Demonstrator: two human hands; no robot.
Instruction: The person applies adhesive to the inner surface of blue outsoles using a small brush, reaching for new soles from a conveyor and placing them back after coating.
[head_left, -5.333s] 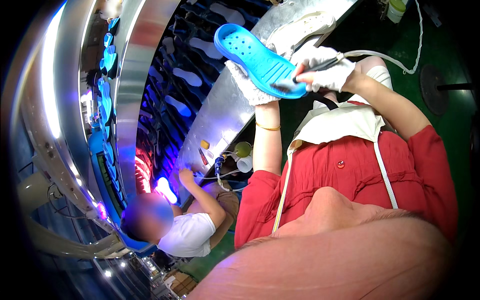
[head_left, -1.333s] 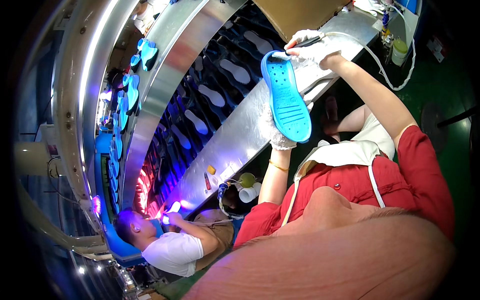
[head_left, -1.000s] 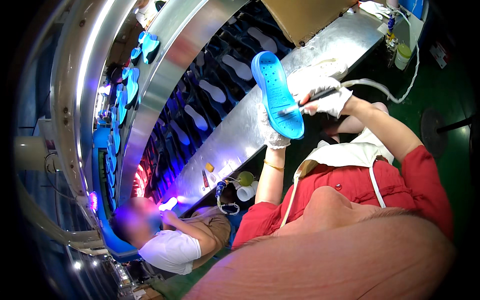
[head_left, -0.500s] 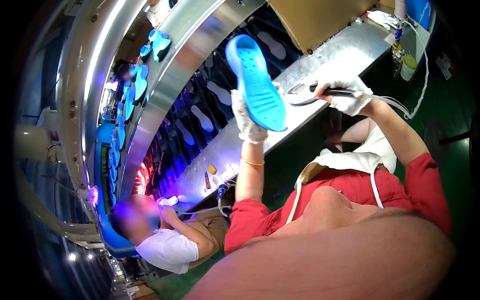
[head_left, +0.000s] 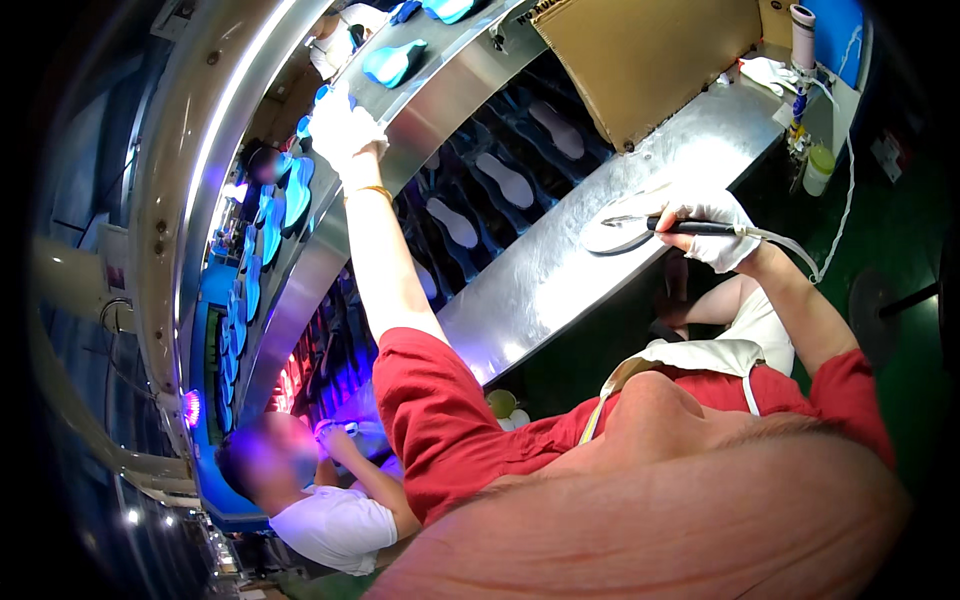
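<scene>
My left hand [head_left: 345,130], in a white glove, stretches out to the upper conveyor belt at the far left. Its fingers are smeared and partly hidden; slivers of blue show by them, and whether they grip anything I cannot tell. A blue shoe sole [head_left: 393,65] lies on the belt just to the right of this hand. My right hand [head_left: 705,225], gloved with bare fingertips, is closed on a black-handled brush pen [head_left: 690,227] with a pale tube at its back end. The pen's tip is over a white sole [head_left: 615,228] lying on the metal bench [head_left: 530,290].
Several blue soles [head_left: 297,190] line the curved belt. Below it, a rack [head_left: 500,180] carries pale soles. A cardboard sheet [head_left: 650,60] stands at the back of the bench. Another person [head_left: 340,520] works at the lower left. A yellow-green container [head_left: 818,170] hangs at the right.
My left hand has moved up and left from above the bench to the belt; the blue sole it held no longer shows there. My right hand has shifted slightly, still holding the brush pen.
</scene>
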